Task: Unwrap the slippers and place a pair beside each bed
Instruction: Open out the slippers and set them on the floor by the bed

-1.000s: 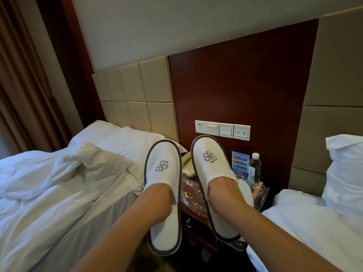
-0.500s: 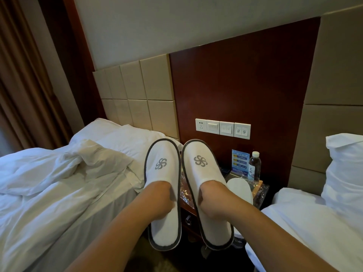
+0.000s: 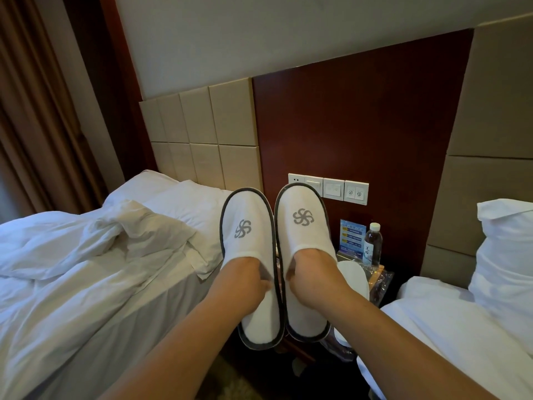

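Note:
Two white slippers with grey trim and a grey swirl logo are held up side by side in the air between the beds. My left hand is pushed inside the left slipper, its fingers hidden under the upper. In the same way my right hand sits inside the right slipper. The two slippers touch along their inner edges. Another white slipper lies on clear plastic wrap on the nightstand behind my right wrist.
An unmade white bed lies to the left, and a second bed with a pillow to the right. Between them the nightstand holds a water bottle and a blue card. Wall switches sit above.
My right hand brought its slipper leftward until it met the left slipper. Both slippers then rose slightly. The spare slipper on the nightstand came into view behind my right wrist.

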Available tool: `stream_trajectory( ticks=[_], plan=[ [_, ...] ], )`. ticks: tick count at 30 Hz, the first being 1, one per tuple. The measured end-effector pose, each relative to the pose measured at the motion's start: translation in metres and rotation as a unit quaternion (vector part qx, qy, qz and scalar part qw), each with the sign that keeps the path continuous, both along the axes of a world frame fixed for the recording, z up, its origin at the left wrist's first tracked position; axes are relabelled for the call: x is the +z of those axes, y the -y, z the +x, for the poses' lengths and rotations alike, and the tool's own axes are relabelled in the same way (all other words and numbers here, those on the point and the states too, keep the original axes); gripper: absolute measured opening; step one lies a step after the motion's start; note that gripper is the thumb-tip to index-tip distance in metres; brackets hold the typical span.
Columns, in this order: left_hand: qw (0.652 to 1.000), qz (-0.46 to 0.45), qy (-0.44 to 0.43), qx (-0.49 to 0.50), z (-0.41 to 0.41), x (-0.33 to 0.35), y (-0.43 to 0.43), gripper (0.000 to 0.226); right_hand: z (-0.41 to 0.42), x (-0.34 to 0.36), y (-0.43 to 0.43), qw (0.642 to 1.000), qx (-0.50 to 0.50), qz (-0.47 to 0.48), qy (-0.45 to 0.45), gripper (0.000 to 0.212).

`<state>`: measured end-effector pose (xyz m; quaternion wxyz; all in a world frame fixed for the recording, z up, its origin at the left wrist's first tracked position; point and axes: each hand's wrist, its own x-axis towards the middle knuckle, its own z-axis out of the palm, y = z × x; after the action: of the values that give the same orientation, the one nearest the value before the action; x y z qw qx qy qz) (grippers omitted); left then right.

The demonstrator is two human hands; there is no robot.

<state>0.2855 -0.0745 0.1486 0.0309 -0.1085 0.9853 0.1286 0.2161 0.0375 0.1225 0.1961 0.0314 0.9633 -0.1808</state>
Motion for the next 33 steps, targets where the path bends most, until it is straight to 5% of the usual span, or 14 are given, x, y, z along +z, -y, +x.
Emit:
stream_trajectory(
  ticks=[14,18,20,24,26,29,33],
  plan=[
    [0.992,0.032,0.105,0.066,-0.004,0.006,0.002,0.042,0.017,-0.004,0.002,0.993,0.111,-0.029,-0.034,0.046],
    [0.967,0.069,0.215,0.118,-0.023,0.002,0.005,0.023,0.040,-0.012,-0.004,0.932,0.167,-0.167,-0.274,0.044],
    [0.963,0.062,0.241,0.103,-0.025,-0.004,0.008,0.034,0.045,-0.014,-0.003,0.908,0.169,-0.185,-0.336,0.055],
    [0.987,0.051,0.153,0.029,-0.012,-0.010,0.007,0.017,0.045,-0.017,0.008,0.905,0.100,-0.170,-0.377,0.061],
    [0.996,0.052,0.017,-0.073,0.003,-0.017,0.011,0.021,0.045,-0.017,0.012,0.897,0.083,-0.213,-0.378,0.055],
    [0.955,0.163,-0.167,-0.182,0.038,-0.023,0.028,0.031,0.038,-0.011,0.011,0.885,0.068,-0.211,-0.409,0.040],
    [0.893,0.247,-0.367,-0.082,0.044,-0.009,0.064,0.015,0.031,0.000,0.009,0.877,0.048,-0.141,-0.457,0.034]
  ],
)
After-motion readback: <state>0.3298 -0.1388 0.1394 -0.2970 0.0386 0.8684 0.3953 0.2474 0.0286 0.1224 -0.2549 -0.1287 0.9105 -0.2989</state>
